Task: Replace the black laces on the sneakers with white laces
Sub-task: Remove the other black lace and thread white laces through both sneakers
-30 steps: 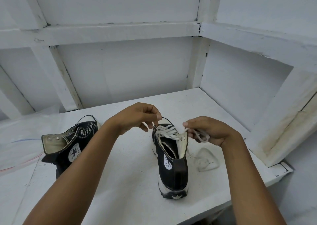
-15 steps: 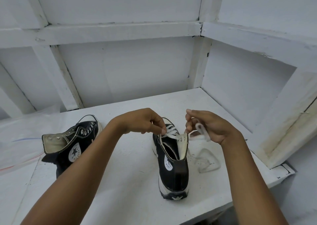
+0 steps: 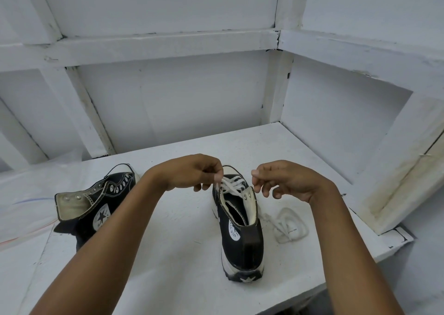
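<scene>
Your left hand (image 3: 189, 174) pinches the white lace (image 3: 231, 185) over the sneaker (image 3: 240, 245), likely to tighten it; whether your right hand (image 3: 292, 181), fingers curled, holds anything is unclear.

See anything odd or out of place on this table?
The unlaced sneaker lies tipped on its side, while the laced sneaker stands upright. A clear wrapper lies loose beside the upright one.

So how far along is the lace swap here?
Done: upright sneaker carries white lace across most eyelets. In hand: left hand pinches that lace near the top. Left: its top eyelet, then the other sneaker, unlaced, eyelets bare.
</scene>
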Demonstrator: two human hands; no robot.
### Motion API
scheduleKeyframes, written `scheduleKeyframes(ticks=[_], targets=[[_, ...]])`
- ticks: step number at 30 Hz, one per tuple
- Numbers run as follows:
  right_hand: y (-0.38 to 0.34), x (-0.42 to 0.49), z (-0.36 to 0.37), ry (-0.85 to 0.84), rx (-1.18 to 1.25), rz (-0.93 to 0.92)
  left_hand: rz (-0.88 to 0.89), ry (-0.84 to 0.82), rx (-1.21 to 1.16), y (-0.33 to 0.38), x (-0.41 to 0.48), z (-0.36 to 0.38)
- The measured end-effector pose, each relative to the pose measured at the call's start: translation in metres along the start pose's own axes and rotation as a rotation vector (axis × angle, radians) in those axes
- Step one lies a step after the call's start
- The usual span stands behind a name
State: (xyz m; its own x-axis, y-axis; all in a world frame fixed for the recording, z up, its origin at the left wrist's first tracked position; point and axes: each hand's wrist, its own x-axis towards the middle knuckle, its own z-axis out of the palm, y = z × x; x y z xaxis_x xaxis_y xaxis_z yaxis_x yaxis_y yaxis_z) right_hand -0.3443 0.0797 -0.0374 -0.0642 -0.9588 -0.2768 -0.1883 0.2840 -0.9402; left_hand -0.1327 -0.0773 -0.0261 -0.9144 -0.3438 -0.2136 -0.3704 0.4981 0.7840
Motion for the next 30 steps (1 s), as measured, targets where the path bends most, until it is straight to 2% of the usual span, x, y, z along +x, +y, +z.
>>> scheduleKeyframes(ticks=[4,9,16,21,30], targets=[[0.001,0.001,0.002,-0.028,-0.050,0.016,0.001,0.018,-0.090,-0.011,-0.004,0.003],[0.003,0.002,0.003,-0.106,-0.120,0.036,-0.026,-0.058,-0.104,-0.014,-0.012,-0.002],[0.003,0.003,0.005,-0.144,-0.228,0.031,0.005,0.063,0.005,-0.009,-0.009,0.013],[0.005,0.003,0.006,-0.159,-0.231,0.021,0.008,0.185,-0.036,-0.010,-0.008,0.018],[0.007,0.004,0.008,-0.148,-0.239,0.015,-0.049,0.152,0.087,-0.005,-0.012,0.022]])
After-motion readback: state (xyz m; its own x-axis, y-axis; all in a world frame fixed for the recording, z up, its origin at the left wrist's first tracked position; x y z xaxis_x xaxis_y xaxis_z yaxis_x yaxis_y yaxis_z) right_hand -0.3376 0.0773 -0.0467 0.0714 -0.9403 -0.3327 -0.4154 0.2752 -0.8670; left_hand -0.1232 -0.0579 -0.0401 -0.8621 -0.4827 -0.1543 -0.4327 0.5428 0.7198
